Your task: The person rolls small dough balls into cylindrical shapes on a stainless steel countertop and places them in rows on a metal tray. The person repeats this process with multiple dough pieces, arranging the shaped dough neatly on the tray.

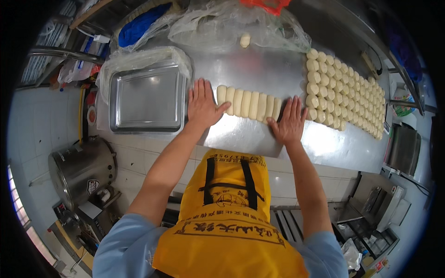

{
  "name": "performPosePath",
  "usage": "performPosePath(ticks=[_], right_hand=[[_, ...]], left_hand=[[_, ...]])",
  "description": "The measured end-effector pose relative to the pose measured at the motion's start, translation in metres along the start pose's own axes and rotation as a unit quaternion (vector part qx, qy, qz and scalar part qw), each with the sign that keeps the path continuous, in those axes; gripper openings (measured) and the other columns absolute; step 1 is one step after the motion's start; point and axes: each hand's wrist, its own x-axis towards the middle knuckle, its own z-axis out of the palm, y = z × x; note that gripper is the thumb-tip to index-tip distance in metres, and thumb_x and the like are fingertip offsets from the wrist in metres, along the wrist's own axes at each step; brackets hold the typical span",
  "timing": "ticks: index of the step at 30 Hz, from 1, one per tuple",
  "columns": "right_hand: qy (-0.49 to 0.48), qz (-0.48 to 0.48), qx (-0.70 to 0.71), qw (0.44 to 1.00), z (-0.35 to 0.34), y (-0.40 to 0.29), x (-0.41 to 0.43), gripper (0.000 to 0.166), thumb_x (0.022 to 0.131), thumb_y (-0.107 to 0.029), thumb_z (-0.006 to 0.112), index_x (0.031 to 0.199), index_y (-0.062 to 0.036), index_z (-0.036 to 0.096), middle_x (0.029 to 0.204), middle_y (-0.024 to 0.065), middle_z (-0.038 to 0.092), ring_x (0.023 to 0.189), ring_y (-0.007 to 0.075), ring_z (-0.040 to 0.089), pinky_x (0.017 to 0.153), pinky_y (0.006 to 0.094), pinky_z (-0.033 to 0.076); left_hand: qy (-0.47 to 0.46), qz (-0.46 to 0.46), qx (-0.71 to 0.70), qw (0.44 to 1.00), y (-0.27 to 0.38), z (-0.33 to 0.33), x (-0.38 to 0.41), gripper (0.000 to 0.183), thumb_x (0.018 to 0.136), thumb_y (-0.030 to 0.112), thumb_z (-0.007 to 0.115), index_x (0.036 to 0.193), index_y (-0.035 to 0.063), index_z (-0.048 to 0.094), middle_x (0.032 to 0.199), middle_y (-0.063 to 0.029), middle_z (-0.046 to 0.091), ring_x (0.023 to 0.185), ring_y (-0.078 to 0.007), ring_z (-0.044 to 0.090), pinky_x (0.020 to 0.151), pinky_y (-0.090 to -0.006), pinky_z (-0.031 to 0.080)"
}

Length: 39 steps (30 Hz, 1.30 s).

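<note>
A row of several dough logs [249,105] lies side by side on the stainless steel worktable [226,135]. My left hand [204,107] is flat, palm down, at the row's left end, its thumb against the leftmost logs. At the right end, my right hand [290,120] lies palm down with its thumb at the lower tips of the last logs. Neither hand grips anything. Beyond my right hand sits a block of many small dough pieces [339,91] in close rows. One lone dough piece [245,40] rests farther back.
Left of my left hand stands a rectangular metal tray [147,99], with clear plastic sheeting [149,55] along its back edge. More plastic sheeting [222,26] is crumpled at the table's rear. A blue cloth [142,26] lies back left. A metal drum [83,170] stands below left.
</note>
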Motion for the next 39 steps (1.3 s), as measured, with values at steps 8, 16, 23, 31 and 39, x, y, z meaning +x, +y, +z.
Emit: performPosePath(ticks=[8,16,23,31,39], right_hand=[[-0.058,-0.002,0.114,0.992,-0.015,-0.032,-0.123,0.111,0.093,-0.081,0.038,0.153,0.0114,0.032,0.158,0.0322,0.037,0.149,0.0504,0.030,0.120,0.0668,0.018],[-0.034,0.038,0.023,0.998,-0.004,-0.006,-0.005,0.105,0.094,-0.078,0.040,0.154,0.0080,0.034,0.162,0.0273,0.033,0.154,0.0417,0.026,0.123,0.0647,0.014],[-0.045,0.081,0.153,0.984,-0.009,-0.006,-0.083,0.054,0.092,-0.030,0.071,0.135,-0.0025,0.055,0.134,0.0216,0.056,0.124,0.0406,0.053,0.101,0.0579,0.042],[0.028,0.246,0.293,0.924,0.001,-0.004,0.029,0.031,0.099,-0.025,0.064,0.113,0.0028,0.068,0.100,0.0241,0.064,0.097,0.0433,0.061,0.087,0.0507,0.051],[0.050,0.268,0.311,0.911,0.012,-0.018,0.025,0.047,0.100,-0.029,0.062,0.132,0.0056,0.061,0.118,0.0276,0.062,0.110,0.0427,0.059,0.095,0.0485,0.049]], left_hand=[[-0.077,0.066,-0.060,0.993,0.018,-0.011,-0.114,0.121,0.086,0.084,0.050,0.155,-0.0123,0.026,0.163,-0.0328,0.025,0.153,-0.0494,0.019,0.124,-0.0618,0.012],[-0.017,0.014,-0.042,0.999,0.006,-0.016,-0.006,0.106,0.092,0.070,0.056,0.156,-0.0098,0.027,0.163,-0.0291,0.028,0.154,-0.0440,0.022,0.124,-0.0581,0.018],[-0.045,-0.062,-0.164,0.983,0.002,-0.021,-0.077,0.047,0.094,0.021,0.068,0.136,0.0003,0.058,0.123,-0.0220,0.060,0.119,-0.0428,0.055,0.100,-0.0546,0.043],[0.040,-0.140,-0.262,0.954,0.009,-0.003,0.017,0.046,0.098,0.022,0.064,0.135,-0.0042,0.057,0.108,-0.0250,0.061,0.101,-0.0431,0.061,0.091,-0.0491,0.051],[0.041,-0.112,-0.239,0.964,0.012,0.004,0.015,0.060,0.101,0.025,0.061,0.145,-0.0131,0.046,0.136,-0.0301,0.049,0.127,-0.0432,0.050,0.110,-0.0448,0.042]])
